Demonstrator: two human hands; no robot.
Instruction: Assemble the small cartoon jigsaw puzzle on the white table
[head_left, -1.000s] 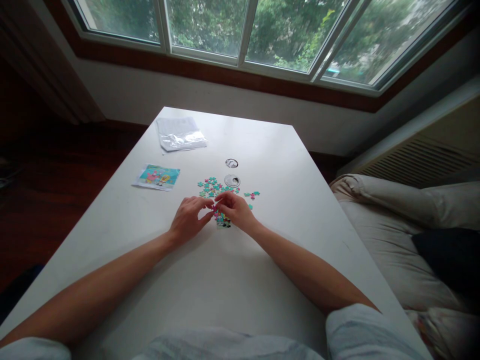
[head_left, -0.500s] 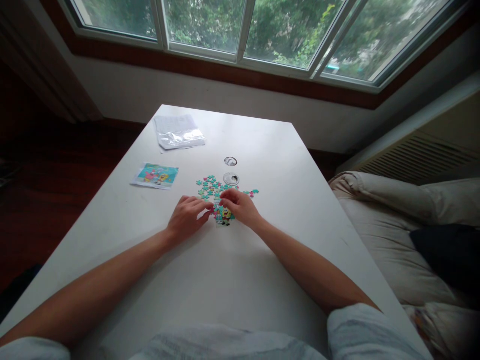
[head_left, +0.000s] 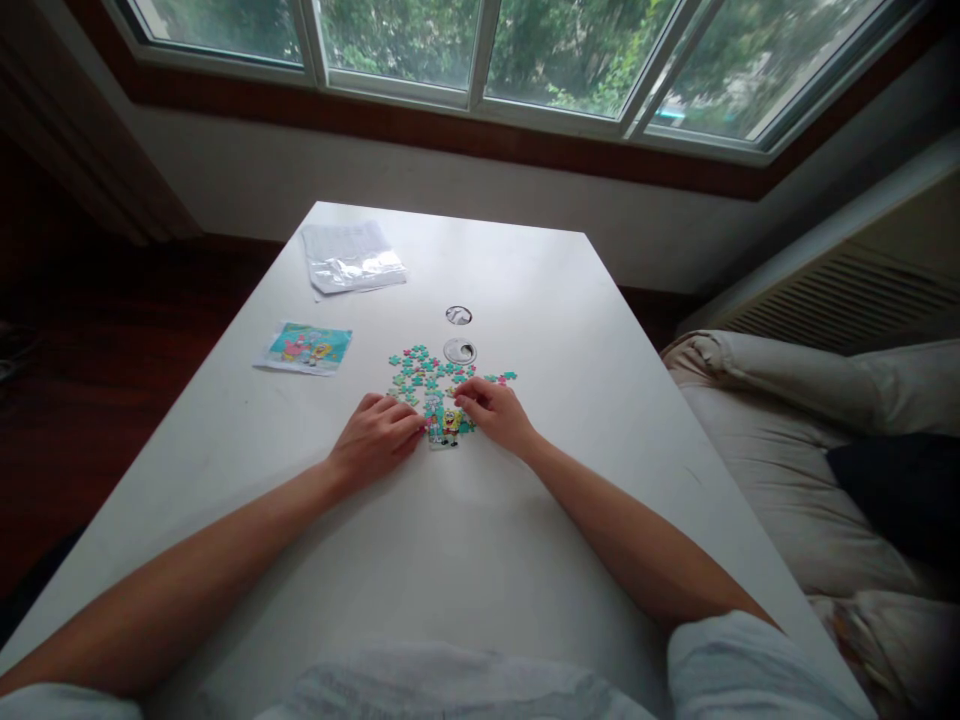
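Note:
A partly joined jigsaw puzzle (head_left: pixel 434 428) with a yellow cartoon figure lies on the white table between my hands. My left hand (head_left: pixel 379 432) rests at its left edge, fingers closed together; a bit of pink shows at the tips, but what they grip is hidden. On the upper right side, my right hand (head_left: pixel 496 412) has thumb and forefinger pinched on a small puzzle piece (head_left: pixel 454 392), mostly covered by the fingers. Just beyond both hands spread several loose puzzle pieces (head_left: pixel 409 380), mostly turquoise with some pink.
A printed reference picture (head_left: pixel 311 348) lies to the left. Farther back is a clear plastic bag (head_left: pixel 352 258) with paper. Two round marks (head_left: pixel 460 351) sit in the middle of the white table (head_left: pixel 525 290). A beige sofa (head_left: pixel 742 440) stands along the right side.
My right hand has moved slightly right, away from the left hand, uncovering more of the joined puzzle. The left fingers have drawn closer together at its edge. The view has shifted a little.

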